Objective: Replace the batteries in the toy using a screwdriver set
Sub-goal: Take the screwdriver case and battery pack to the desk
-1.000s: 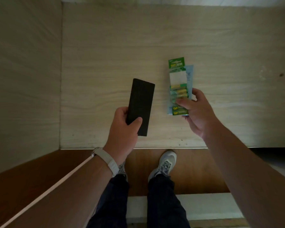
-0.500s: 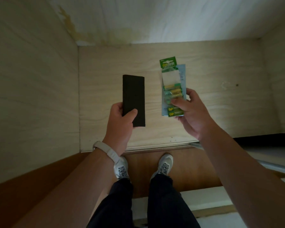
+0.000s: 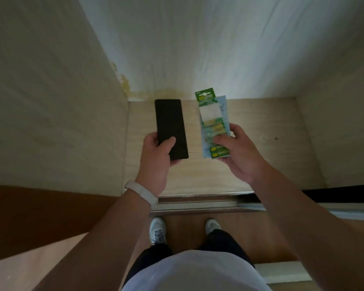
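- A pale wood-grain cupboard (image 3: 51,101) filled most of the view, with a bright back panel and a bottom board (image 3: 271,164) that lay below both hands.
- A brown floor (image 3: 40,217) ran in front of the cupboard, and a metal rail (image 3: 193,203) lay along the cupboard's front edge.
- The person stood facing it, both forearms held out over the bottom board.
- The left hand (image 3: 156,162) gripped a black case (image 3: 169,122) by its near end. The fingers (image 3: 168,141) were curled round it, thumb across the top face, the rest wrapped under the left edge. The case was flat and oblong, pointed away from the person, held in the air. No writing could be read on it.
- The right hand (image 3: 242,156) pinched a battery pack (image 3: 211,114) at its near half, thumb on the front, the other fingers behind and along the right edge. The pack was held in the air just right of the case, apart from it.
- The pack had a green header card, a pale blue backing and yellow-green cells. "GP" showed twice in yellow on green near its lower end; the other print was too blurred to read.
- A yellowish stain (image 3: 147,93) marked the foot of the back panel.
- A white wristband (image 3: 143,194) sat on the left wrist.
- Two pale shoes (image 3: 157,229) stood on the floor.
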Demonstrator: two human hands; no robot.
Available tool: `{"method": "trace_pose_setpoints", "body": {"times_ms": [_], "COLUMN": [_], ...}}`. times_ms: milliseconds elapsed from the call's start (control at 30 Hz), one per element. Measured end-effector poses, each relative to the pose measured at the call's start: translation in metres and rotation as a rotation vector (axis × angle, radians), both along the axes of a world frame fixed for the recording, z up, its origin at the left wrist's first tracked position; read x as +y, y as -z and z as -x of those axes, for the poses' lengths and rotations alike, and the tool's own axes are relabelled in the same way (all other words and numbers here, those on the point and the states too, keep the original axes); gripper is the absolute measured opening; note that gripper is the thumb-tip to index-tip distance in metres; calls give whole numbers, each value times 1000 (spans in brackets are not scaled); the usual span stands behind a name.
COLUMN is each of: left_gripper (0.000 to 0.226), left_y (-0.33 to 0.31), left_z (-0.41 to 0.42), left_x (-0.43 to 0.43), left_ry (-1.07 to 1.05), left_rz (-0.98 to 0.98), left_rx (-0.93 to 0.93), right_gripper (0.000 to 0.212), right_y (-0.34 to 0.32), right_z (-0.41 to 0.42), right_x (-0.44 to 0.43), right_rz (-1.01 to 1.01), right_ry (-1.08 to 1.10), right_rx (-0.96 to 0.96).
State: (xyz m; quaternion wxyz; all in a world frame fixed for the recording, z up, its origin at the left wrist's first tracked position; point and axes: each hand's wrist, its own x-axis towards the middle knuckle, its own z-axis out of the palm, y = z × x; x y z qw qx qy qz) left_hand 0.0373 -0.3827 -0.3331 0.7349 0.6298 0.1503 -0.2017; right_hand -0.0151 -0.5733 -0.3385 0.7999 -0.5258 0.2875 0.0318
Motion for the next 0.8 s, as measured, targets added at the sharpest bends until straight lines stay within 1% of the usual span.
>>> {"method": "trace_pose_setpoints", "body": {"times_ms": [100,133,233,433,500,567,667,800], "left_gripper": [17,16,15,14,15,18,24,19], "left_y": [-26,-32,-52,-75,-82,-87,-88,-84], "left_z": [16,22,49,109,132,158,196,244], "left_x": [1,0,-3,5,15,29,47,74], "left_ry": [-63,-82,-206,-410,-478,-541,-663,-851], "left_rz": [1,2,0,5,29,94,156,84], "left_rx": [-54,-66,-101,-123,-86,-59,-66,-149], "right_gripper": [48,46,38,36,36,35,34,37], "right_y": [-18,-22,-40,-66,-72,-75,-75,-78], "right_z": [6,8,13,23,29,36,48,66], "right_x": [-3,-5,-6,4,16,32,58,105], "right_rz": [-76,-90,-104,-138,-143,-159,-174,-226], "right_ry": [-41,-53,-146,-369,-455,-540,-696,-909], "right_rx": [-22,-23,-49,-104,-114,-113,-107,-97]}}
